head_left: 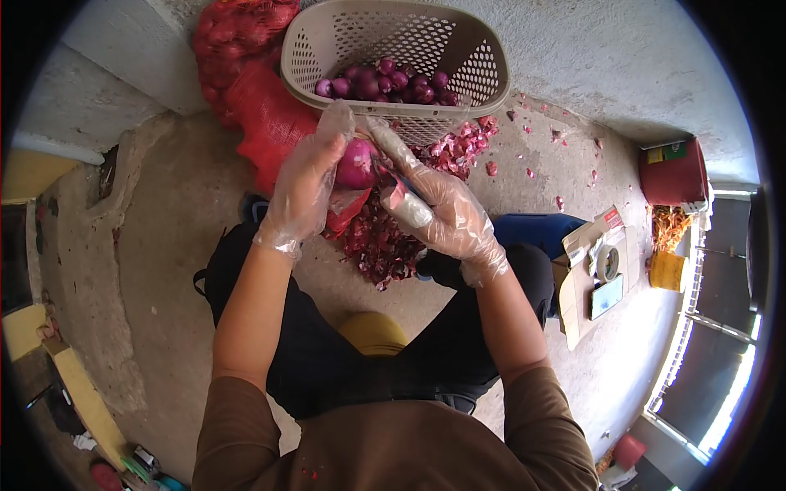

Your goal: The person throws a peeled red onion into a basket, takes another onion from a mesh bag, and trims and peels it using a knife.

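In the head view, we had a purple-red onion (356,168) up in front of us, just short of a woven basket (352,37) with a batch of smooth onions (393,83) inside. Our left hand (303,188), in a clear plastic glove, held the onion, its fingers closed about the far and left sides. Our right hand (452,200), gloved too, came at it from the other side, forefinger stretched out and thumb beside a reddish flap of skin (392,196); we could not tell whether those fingers pinched the flap, nor whether they held a small tool. Below our hands, a heap of dry skins (381,245) lay on the floor (172,270), with a red mesh sack (266,102) to the left. On our right, a roll of tape (600,264) and a phone (607,298) rested on a piece of cardboard (580,315), near something blue (532,231). By our judgement, we were in the middle of working the outer skin loose. The next move called for a firm left hold, the onion turned to bare the ragged side, and a light, low pull from the right, since thin gloves might slip on the smooth flesh.
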`<state>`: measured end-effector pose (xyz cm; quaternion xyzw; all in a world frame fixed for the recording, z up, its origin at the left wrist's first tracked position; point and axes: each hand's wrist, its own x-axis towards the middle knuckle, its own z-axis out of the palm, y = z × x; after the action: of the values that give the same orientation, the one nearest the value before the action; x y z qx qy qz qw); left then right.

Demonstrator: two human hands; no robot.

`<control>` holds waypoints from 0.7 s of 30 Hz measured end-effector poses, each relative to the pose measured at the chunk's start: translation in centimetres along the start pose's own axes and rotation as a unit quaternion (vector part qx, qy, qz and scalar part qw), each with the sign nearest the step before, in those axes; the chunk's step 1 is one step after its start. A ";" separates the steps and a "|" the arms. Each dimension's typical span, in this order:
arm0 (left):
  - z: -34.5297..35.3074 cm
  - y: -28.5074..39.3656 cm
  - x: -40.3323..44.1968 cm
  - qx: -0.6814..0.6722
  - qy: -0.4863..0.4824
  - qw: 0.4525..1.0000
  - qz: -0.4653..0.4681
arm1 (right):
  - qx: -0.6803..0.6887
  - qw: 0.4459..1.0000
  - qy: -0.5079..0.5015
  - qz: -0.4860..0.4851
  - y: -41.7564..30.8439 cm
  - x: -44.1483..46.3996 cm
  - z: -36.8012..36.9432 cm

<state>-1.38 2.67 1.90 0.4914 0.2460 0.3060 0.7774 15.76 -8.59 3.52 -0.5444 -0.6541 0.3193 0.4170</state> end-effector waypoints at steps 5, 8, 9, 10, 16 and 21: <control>0.1 0.8 -0.1 0.033 -0.037 0.999 -0.006 | 0.034 0.999 -0.021 0.019 -0.4 0.0 -0.2; 0.2 0.6 -0.1 0.036 -0.014 0.999 -0.003 | 0.028 1.000 -0.009 -0.005 -0.4 -0.1 -0.1; 0.2 0.6 -0.1 0.045 -0.013 0.999 0.003 | 0.030 0.999 -0.011 0.002 -0.5 -0.1 -0.2; 0.1 0.6 -0.1 0.053 -0.012 0.998 0.008 | 0.031 0.999 -0.013 0.010 -0.5 -0.1 -0.2; 0.4 0.7 -0.1 0.020 -0.039 0.999 0.022 | 0.041 0.991 -0.044 0.117 -1.6 0.1 -0.7; -0.1 -0.3 0.0 0.009 -0.001 1.000 0.017 | 0.079 0.989 -0.029 0.123 -1.5 0.0 -0.7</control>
<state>-1.38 2.64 1.62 0.5032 0.2395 0.3165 0.7676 15.73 -8.88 5.17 -0.5764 -0.5671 0.4342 0.3970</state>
